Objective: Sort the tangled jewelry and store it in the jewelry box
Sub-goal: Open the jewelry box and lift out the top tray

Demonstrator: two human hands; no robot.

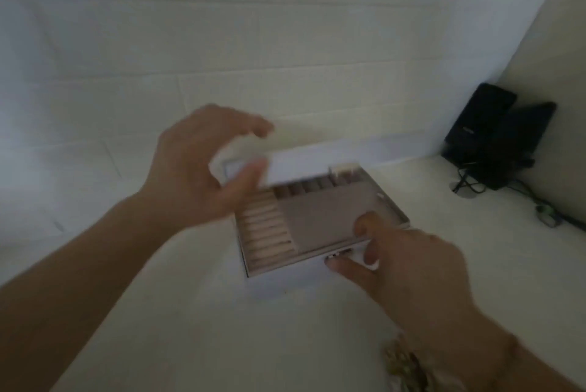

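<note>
A white jewelry box (pixel 272 268) stands open on the white surface. Inside it are a row of beige ring rolls (pixel 266 230) on the left and a flat grey-lined compartment (pixel 329 217). Its lid (pixel 301 163) is raised at the back. My left hand (pixel 196 166) curves over the lid's left corner, thumb against the lid, with the fingers a little above its top edge. My right hand (pixel 409 268) pinches the box's front rim beside the clasp, thumb inside and index finger on the front wall. A tangled gold-coloured jewelry pile (pixel 401 363) lies near my right wrist, partly hidden by it.
A white tiled wall rises just behind the box. Two black devices (pixel 494 138) lean in the back right corner, and their cables (pixel 539 207) trail across the surface toward the right edge.
</note>
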